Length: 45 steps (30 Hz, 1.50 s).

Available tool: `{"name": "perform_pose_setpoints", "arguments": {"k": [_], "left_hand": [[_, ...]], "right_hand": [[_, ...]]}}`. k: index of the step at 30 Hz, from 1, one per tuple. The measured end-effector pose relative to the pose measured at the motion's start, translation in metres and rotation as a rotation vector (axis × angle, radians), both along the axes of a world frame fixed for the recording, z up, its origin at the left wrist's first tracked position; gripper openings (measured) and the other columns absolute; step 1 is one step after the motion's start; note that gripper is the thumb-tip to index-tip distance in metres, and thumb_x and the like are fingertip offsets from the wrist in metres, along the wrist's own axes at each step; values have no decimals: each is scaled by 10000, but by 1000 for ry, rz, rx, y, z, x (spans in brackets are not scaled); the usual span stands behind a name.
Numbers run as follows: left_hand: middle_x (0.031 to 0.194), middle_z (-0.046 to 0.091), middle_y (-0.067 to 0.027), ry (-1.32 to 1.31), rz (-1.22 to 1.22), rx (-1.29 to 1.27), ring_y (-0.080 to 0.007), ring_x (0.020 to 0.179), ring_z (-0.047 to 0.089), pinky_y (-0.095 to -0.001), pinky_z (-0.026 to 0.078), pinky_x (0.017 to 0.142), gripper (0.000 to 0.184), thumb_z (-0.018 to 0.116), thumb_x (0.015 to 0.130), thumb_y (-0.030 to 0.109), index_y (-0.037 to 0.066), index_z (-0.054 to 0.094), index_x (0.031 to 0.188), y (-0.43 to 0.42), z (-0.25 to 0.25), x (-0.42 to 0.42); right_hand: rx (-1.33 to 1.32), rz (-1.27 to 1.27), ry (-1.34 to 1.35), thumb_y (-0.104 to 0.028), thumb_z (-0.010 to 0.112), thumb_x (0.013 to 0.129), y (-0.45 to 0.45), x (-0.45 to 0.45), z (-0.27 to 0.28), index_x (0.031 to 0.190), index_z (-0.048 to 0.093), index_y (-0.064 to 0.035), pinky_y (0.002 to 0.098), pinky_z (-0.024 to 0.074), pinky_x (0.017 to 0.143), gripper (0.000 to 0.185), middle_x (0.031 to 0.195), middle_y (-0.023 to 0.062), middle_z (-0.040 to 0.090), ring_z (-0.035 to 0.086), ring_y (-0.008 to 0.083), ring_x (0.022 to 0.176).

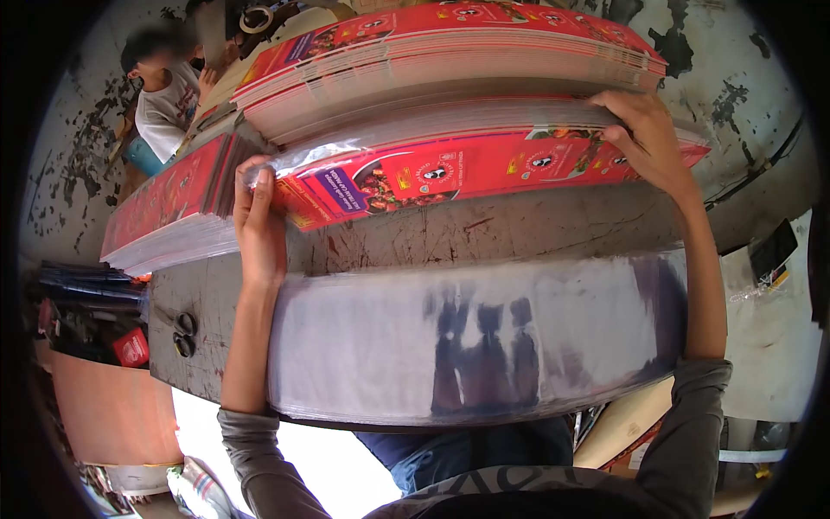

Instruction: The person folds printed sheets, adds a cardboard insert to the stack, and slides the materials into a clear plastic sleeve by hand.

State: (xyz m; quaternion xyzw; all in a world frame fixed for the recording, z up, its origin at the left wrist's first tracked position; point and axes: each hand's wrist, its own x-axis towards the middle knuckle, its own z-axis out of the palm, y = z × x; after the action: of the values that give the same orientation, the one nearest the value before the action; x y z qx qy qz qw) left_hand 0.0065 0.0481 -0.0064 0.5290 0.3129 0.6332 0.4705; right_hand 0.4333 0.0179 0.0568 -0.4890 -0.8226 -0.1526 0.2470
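Note:
A long red printed panel [484,173] with food pictures stands tilted on its long edge, at the front of a row of similar panels. Clear, shiny plastic covers its upper left part. My left hand [258,203] is closed round its left end, fingertips at the top corner. At the right end my right hand [644,138] grips the top edge, thumb in front and fingers behind. Between my forearms lies a stack of long clear plastic sheets or sleeves [372,346], glossy with reflections.
Behind stands a tall stack of red panels [450,65]; another stack [173,203] sits at left. Black-handled scissors [183,333] lie on the scratched table [363,246] near its left edge. A person [164,95] is at upper left, beside a roll of tape [257,19].

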Motion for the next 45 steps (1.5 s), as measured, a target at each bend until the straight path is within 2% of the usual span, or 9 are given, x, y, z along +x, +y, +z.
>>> {"name": "perform_pose_setpoints", "arguments": {"k": [3, 8, 10, 15, 17, 19, 29, 42, 45], "left_hand": [[1059, 532, -36, -13, 2, -15, -148, 1047, 487, -318, 350, 924, 239, 473, 919, 200, 88, 463, 1130, 0, 0, -2], [1030, 538, -37, -32, -24, -24, -151, 1024, 496, -315, 356, 913, 195, 473, 918, 194, 91, 471, 1083, 0, 2, 0], [914, 506, 0, -60, 4, -23, -99, 895, 467, -254, 336, 846, 126, 492, 911, 167, 92, 497, 1012, -1, 6, 4], [914, 506, -3, -74, -33, -8, -104, 896, 464, -253, 331, 851, 110, 501, 907, 160, 87, 500, 989, 2, 4, -1], [914, 506, -4, -78, -44, -4, -105, 893, 464, -253, 333, 847, 108, 503, 906, 158, 86, 499, 987, 3, 2, -3], [976, 525, -22, -22, -48, 19, -144, 989, 498, -321, 365, 901, 135, 451, 930, 177, 101, 473, 1039, 6, 0, -6], [1062, 537, -37, -5, 4, -7, -153, 1047, 492, -325, 353, 931, 241, 480, 921, 199, 86, 461, 1133, 4, -2, -4], [1083, 537, -44, -2, 4, -24, -155, 1057, 489, -322, 350, 935, 261, 474, 925, 202, 79, 460, 1155, 2, 0, -2], [1085, 537, -45, 6, -5, -21, -155, 1059, 488, -321, 350, 934, 265, 473, 926, 202, 78, 460, 1159, 1, 1, -1]], "right_hand": [[-1, 104, -33, -366, 609, 784, 0, -4, 6, 968, 569, -44, 348, 425, 693, 374, 828, 107, 602, 554, 280, 750], [-144, -7, 127, -343, 683, 721, 1, -8, 5, 899, 569, -42, 304, 433, 556, 367, 742, 92, 593, 539, 235, 620], [-148, -14, 119, -345, 682, 722, 1, -9, 6, 888, 570, -39, 307, 435, 567, 366, 741, 96, 591, 539, 235, 621], [-185, -25, 129, -346, 679, 722, 2, -8, 5, 878, 571, -30, 311, 432, 573, 369, 751, 105, 585, 535, 235, 614], [-113, 39, 161, -298, 676, 724, 3, -9, 2, 823, 533, -3, 302, 356, 519, 343, 650, 97, 501, 455, 221, 571], [-101, 34, 162, -302, 674, 723, 4, -9, 1, 827, 532, -3, 305, 359, 519, 347, 656, 99, 502, 459, 224, 573], [-132, 5, 110, -349, 664, 731, 4, -7, 5, 861, 565, -26, 313, 421, 569, 361, 739, 100, 575, 531, 233, 620], [-92, 66, 109, -341, 657, 739, 8, -5, 2, 819, 516, -13, 313, 360, 547, 366, 683, 91, 500, 467, 230, 601], [-130, -8, 80, -404, 649, 733, 7, -5, 4, 873, 550, -30, 334, 412, 604, 411, 767, 94, 581, 528, 242, 637]]}}
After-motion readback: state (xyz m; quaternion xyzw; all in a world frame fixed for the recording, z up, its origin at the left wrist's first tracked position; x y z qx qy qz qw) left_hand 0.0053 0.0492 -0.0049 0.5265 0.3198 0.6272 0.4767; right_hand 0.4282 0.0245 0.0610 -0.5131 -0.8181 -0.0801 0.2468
